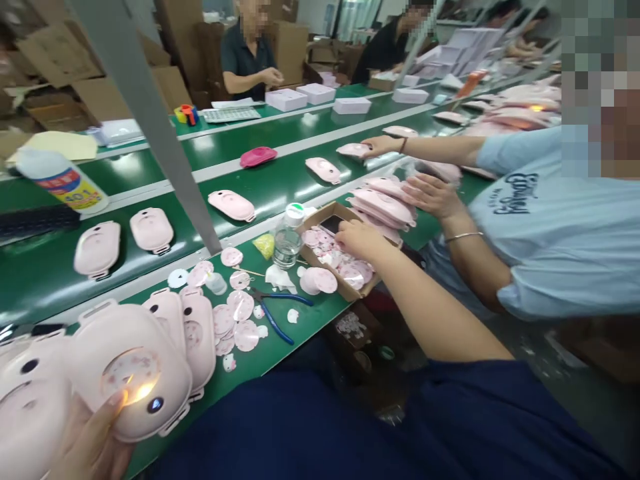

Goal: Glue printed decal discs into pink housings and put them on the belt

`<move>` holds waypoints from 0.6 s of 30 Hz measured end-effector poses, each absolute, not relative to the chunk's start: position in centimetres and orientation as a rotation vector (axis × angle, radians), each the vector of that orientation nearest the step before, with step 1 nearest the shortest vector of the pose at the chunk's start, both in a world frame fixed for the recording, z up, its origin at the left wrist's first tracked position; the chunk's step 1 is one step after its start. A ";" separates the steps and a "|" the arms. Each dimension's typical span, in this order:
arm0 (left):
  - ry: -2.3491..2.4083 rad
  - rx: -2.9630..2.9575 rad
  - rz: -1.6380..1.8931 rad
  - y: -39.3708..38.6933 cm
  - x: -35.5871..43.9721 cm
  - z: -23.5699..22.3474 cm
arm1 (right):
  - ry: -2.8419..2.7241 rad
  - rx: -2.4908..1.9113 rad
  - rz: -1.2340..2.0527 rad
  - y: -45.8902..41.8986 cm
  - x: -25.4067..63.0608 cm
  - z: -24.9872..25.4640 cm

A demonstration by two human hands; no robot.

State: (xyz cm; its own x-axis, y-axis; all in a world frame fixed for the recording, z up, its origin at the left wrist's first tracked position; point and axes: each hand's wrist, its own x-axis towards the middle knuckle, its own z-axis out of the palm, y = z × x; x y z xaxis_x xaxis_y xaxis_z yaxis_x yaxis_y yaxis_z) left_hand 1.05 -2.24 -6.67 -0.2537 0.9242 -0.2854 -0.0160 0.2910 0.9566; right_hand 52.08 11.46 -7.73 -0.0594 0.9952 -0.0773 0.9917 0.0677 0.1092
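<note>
My left hand (97,433) grips a pale pink rounded plastic case (90,373) at its lower edge. The thumb rests by the case's round window, where an orange light glows. Over the cardboard box (345,291) at the bench edge is my right hand (361,240), fingers curled down, beside a dark flat rectangular piece (332,224). Whatever the fingertips pinch, if anything, is hidden. Pink printed round discs (327,253) fill much of the box. More loose discs (246,333) and small white cat-face pieces (229,363) lie between my hands.
Blue-handled pliers (280,320), a clear bottle (288,240) and a yellow packet (264,247) are on the bench. Pink cases (233,205) dot the green conveyor (200,237) behind a grey post (155,133). At right, a co-worker's hands (435,193) handle cases.
</note>
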 end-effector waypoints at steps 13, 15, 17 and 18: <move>1.295 0.616 1.385 -2.7 2.3 -7.6 | 2.470 2.064 0.038 12.1 52.6 -8.5; 1.260 0.628 1.384 -2.7 2.2 -7.7 | 2.499 2.130 0.033 11.4 52.8 -7.6; 1.250 0.625 1.390 -2.7 2.1 -7.7 | 2.515 2.315 0.090 10.0 52.4 -6.6; 1.253 0.621 1.404 -2.6 2.1 -7.7 | 2.508 2.460 0.169 8.9 51.7 -6.1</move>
State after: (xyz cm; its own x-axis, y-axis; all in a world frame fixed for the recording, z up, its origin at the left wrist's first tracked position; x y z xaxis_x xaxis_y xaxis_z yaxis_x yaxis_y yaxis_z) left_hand 2.12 -2.63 -7.69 -0.2616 0.9268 -0.2693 -0.3727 0.1603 0.9140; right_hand 51.65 8.94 -6.06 0.0138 0.9452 0.3262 0.9804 0.0514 -0.1905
